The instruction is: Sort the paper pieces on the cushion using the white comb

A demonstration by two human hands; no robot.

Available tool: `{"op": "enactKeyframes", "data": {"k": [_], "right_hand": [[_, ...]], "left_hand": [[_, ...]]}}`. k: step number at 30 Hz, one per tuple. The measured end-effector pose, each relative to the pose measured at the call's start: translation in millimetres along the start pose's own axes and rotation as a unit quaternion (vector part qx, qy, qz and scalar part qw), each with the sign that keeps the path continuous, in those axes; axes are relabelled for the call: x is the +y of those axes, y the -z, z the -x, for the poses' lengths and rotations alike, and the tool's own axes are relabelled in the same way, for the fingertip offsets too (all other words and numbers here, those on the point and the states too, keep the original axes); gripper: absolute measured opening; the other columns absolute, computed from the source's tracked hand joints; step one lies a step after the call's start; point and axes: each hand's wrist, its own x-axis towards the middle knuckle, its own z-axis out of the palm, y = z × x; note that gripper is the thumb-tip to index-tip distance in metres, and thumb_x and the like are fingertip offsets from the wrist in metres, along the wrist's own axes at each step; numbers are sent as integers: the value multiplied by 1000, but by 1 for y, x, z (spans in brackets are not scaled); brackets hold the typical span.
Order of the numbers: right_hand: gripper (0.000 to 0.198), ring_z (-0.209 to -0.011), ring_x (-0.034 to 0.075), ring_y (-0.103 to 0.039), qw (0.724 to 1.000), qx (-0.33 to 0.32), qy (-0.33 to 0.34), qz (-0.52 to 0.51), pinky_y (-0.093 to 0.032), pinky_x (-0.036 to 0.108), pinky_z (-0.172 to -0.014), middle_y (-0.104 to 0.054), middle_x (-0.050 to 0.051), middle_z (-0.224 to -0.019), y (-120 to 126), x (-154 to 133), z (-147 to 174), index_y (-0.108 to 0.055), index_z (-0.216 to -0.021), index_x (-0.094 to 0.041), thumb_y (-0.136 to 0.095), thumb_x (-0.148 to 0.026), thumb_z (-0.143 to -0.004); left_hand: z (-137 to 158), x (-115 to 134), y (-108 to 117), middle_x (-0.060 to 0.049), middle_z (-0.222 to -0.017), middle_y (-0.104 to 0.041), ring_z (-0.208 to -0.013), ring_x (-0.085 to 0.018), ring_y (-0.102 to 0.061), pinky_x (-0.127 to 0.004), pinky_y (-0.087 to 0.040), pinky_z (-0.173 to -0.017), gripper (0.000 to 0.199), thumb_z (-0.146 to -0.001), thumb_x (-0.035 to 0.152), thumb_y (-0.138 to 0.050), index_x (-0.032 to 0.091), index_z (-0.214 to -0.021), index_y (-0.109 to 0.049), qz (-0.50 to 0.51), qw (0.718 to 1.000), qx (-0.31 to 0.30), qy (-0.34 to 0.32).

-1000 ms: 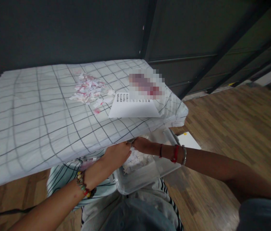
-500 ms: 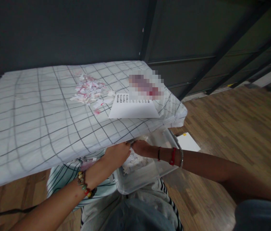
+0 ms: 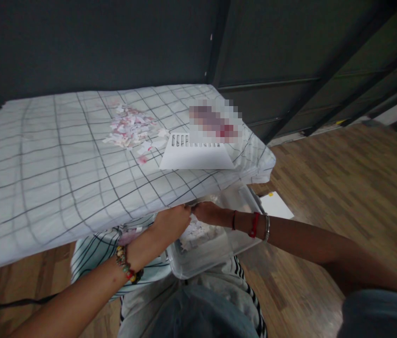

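My left hand [image 3: 173,222] and my right hand [image 3: 207,212] meet at the near edge of the table, above a clear plastic bin [image 3: 183,268]. Both have their fingers curled closed, knuckles almost touching. Something small and dark shows between them, too hidden to name. Beneath them, torn paper scraps [image 3: 198,234] lie in the bin. Left of the bin, by my left forearm, is a pale green striped cloth bag or basket [image 3: 87,260] with pinkish scraps inside.
A checked cloth covers the table [image 3: 43,173]. On it lie a heap of paper scraps [image 3: 131,127], a white slotted piece [image 3: 196,159] and a pixelated patch. A white flat item [image 3: 278,205] rests on the wooden floor. A dark panelled wall [image 3: 96,42] stands behind.
Both hands stay together over the bin with almost the same grip. The view has shifted slightly, and the table sits a little higher in the picture.
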Motion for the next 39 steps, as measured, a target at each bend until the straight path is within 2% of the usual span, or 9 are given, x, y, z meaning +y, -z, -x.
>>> {"op": "enactKeyframes", "data": {"k": [10,18,21,22,26,30,32,37,39], "right_hand": [[34,-99,19,-58,995,6,43,-92,-51,41,-83,-57,8,-117,29,5,15,-54,-117,-17,-54,-37,-89],[28,-88,15,-61,989,20,44,-142,-53,35,-76,-62,5,-105,71,-4,59,-58,-108,-15,-55,-35,-89],[7,-76,13,-61,989,39,46,-137,-48,27,-73,-67,2,-81,93,-5,82,-66,-85,-14,-60,-13,-81],[9,-74,12,-61,988,48,48,-136,-47,26,-73,-68,2,-78,102,-5,90,-67,-82,-14,-61,-10,-78],[12,-69,11,-60,985,94,43,-137,-42,22,-67,-68,0,-76,144,-10,120,-69,-85,-18,-60,-13,-78],[11,-61,8,-56,974,160,50,-150,-40,20,-63,-66,-4,-72,184,-19,129,-69,-84,-20,-61,-20,-78],[12,-62,7,-56,964,198,58,-167,-40,20,-63,-64,-5,-70,200,-23,118,-69,-85,-19,-61,-20,-76],[15,-59,6,-54,947,251,34,-198,-39,20,-60,-61,-3,-70,235,-31,50,-67,-87,-11,-58,-19,-78],[15,-61,7,-55,949,256,40,-182,-39,20,-62,-61,-2,-68,249,-36,18,-68,-85,-9,-56,-14,-78]], "left_hand": [[0,0,2,-17,-104,-67,-96,-31,-65,-35,-55,-72,20,-92,15,-52,8,-104,-66,10,1000,2,4],[2,2,8,-14,-102,-67,-95,-28,-66,-31,-54,-71,20,-93,19,-53,11,-107,-65,13,1000,-22,0],[6,3,10,-15,-101,-68,-95,-29,-65,-34,-53,-75,21,-93,20,-54,9,-106,-66,19,999,-26,-25],[8,2,11,-15,-99,-68,-95,-29,-65,-35,-52,-76,21,-92,21,-54,9,-105,-66,21,999,-28,-35],[23,-3,23,-10,-100,-68,-94,-25,-65,-31,-49,-78,20,-91,24,-56,16,-106,-66,44,995,-30,-78],[39,-20,54,-1,-92,-68,-85,-17,-64,-25,-45,-75,18,-89,30,-54,25,-100,-67,195,971,-8,-142],[39,-34,71,2,-87,-67,-80,-15,-63,-23,-43,-71,22,-88,35,-50,26,-99,-67,215,969,45,-110],[24,-92,95,-1,-84,-67,-79,-18,-62,-25,-40,-71,33,-87,38,-44,16,-101,-66,103,969,191,117],[20,-116,96,-5,-82,-67,-80,-21,-63,-26,-40,-70,33,-87,37,-44,15,-93,-67,54,961,196,188]]}}
